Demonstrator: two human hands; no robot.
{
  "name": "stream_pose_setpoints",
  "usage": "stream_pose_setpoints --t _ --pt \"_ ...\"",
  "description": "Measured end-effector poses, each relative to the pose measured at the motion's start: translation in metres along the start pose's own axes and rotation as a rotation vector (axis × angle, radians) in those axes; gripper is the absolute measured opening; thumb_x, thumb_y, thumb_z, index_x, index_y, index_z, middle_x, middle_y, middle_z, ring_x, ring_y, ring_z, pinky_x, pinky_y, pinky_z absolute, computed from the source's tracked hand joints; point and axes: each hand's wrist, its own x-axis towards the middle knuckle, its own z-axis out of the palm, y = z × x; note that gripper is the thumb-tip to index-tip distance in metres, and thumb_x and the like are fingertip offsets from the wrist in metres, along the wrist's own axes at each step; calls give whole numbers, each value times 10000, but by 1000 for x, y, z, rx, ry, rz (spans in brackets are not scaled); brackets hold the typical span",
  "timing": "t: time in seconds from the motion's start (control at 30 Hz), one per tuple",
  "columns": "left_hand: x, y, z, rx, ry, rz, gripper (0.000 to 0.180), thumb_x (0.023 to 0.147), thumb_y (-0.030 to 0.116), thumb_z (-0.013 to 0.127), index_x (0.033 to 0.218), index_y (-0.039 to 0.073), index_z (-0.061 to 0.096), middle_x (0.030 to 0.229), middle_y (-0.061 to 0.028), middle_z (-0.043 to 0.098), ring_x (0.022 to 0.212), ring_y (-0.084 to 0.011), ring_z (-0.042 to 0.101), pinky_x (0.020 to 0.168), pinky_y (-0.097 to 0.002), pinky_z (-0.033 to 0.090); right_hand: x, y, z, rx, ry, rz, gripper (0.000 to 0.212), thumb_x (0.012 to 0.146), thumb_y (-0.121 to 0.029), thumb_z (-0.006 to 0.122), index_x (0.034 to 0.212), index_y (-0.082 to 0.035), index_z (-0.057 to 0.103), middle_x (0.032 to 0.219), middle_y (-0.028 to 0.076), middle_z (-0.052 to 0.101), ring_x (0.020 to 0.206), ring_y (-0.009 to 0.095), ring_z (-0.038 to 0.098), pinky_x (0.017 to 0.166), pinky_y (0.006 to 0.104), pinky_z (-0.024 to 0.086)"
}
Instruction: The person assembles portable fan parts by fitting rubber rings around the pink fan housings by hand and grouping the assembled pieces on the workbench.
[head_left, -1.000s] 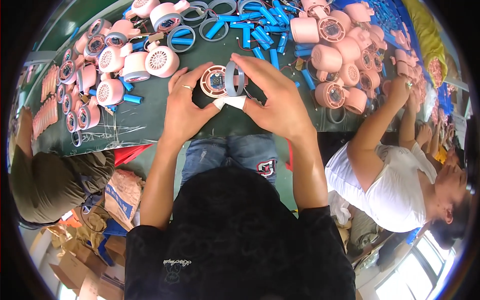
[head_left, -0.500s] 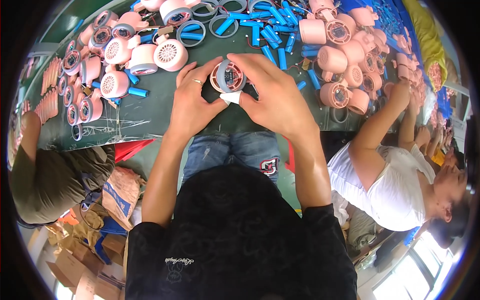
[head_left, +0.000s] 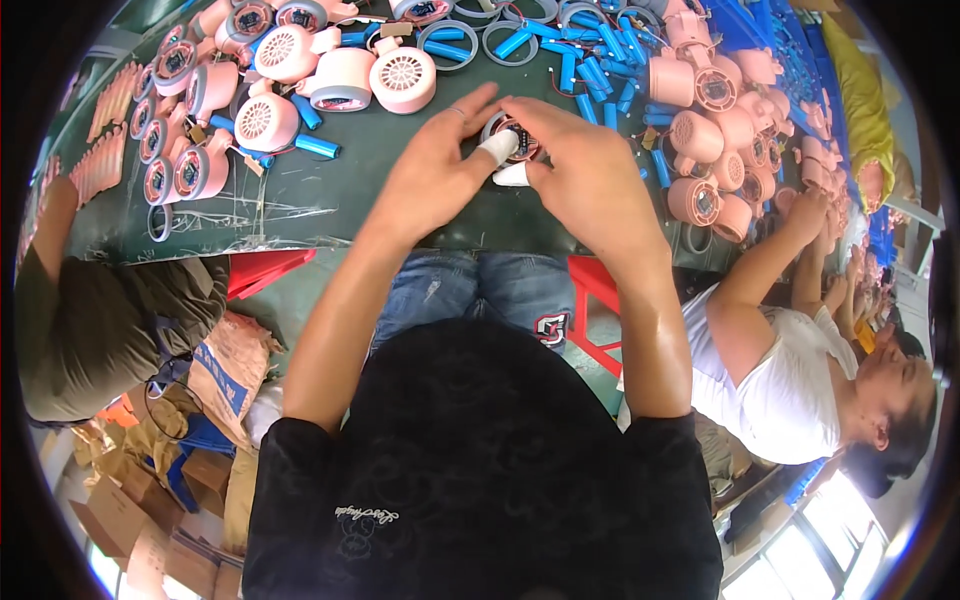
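Observation:
Between my hands, above the green table, is a pink round fan housing point(head_left: 524, 146) with a dark circuit board inside. A grey ring point(head_left: 490, 127) shows at its left edge. My left hand point(head_left: 440, 165) closes on it from the left, the white-covered thumb point(head_left: 497, 147) pressing across its face. From the right my right hand point(head_left: 590, 165) grips it, fingers curved over the far side; its thumb also wears a white cover. Most of the housing's body is hidden behind my fingers.
Pink fan housings point(head_left: 268, 122) are piled at left and more pink housings point(head_left: 697, 137) at right. Blue cylindrical batteries point(head_left: 590, 75) and loose grey rings point(head_left: 510, 43) lie at the back. A co-worker in white point(head_left: 780, 385) sits at right; another person's arm point(head_left: 55, 225) is at left.
My view has shifted, so the piles sit further right. My left thumb has moved onto the housing's face, and the grey ring, earlier standing across the middle, now lies around the edge.

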Motion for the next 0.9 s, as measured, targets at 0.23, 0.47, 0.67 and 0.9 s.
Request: stream_pose_setpoints --t 0.23,0.47,0.67,0.9 --pt "6 -8 8 92 85 79 611 922 113 590 1484 -68 431 1418 -147 626 1302 -246 605 1111 -328 417 -17 33 26 544 231 451 448 940 -156 710 1354 -6 633 1223 131 725 1089 192 690 919 314 533" --pt "13 -2 9 -94 45 -24 543 986 33 567 1497 -68 411 1450 -151 590 1284 -172 576 1095 -296 442 -11 19 36 870 321 791 316 924 -159 689 1152 55 733 829 50 715 741 90 633 677 247 509" --pt "12 -18 8 -147 138 -8 504 964 34 554 1453 -60 477 1394 -161 631 1243 -173 612 1066 -295 468 8 28 19 688 22 718 281 923 -160 654 1099 37 751 827 58 740 711 114 646 660 266 513" --pt "12 -14 20 -146 235 19 513 912 80 557 1417 -9 562 1310 -134 700 1154 -161 673 1030 -271 485 13 45 27 875 92 779 255 896 -164 687 1018 50 753 856 65 735 739 138 654 656 283 516"
